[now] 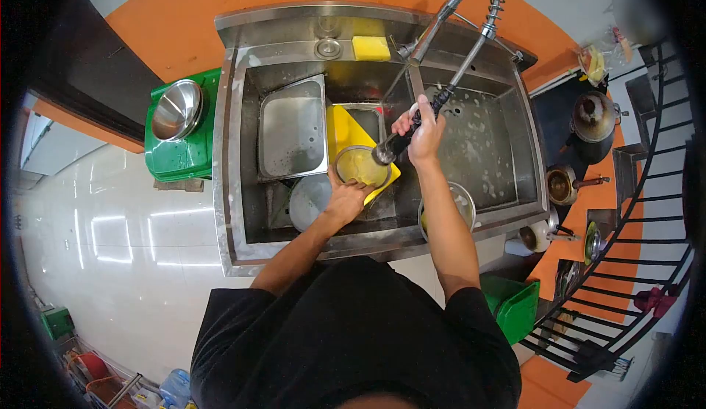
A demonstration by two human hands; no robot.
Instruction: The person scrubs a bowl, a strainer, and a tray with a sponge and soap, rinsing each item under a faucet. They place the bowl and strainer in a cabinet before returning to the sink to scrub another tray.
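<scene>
My right hand point(425, 133) is wrapped round the black handle of the spray faucet point(476, 52), above the divider between two sink basins. The spray head points down at a round metal bowl point(360, 166), whose near rim my left hand point(347, 199) grips. Under the bowl lies a yellow board point(342, 126), tilted in the left basin. A rectangular steel pan point(293, 126) leans to its left, and a round lid or pan point(309, 199) sits below, partly hidden by my left hand and wrist.
A yellow sponge point(371, 48) rests on the sink's back ledge. Steel bowls point(178, 109) stand on a green bin point(180, 155) at the left. Another round container point(462, 207) is partly behind my right forearm. Pots point(562, 185) and a black railing point(621, 262) are at the right.
</scene>
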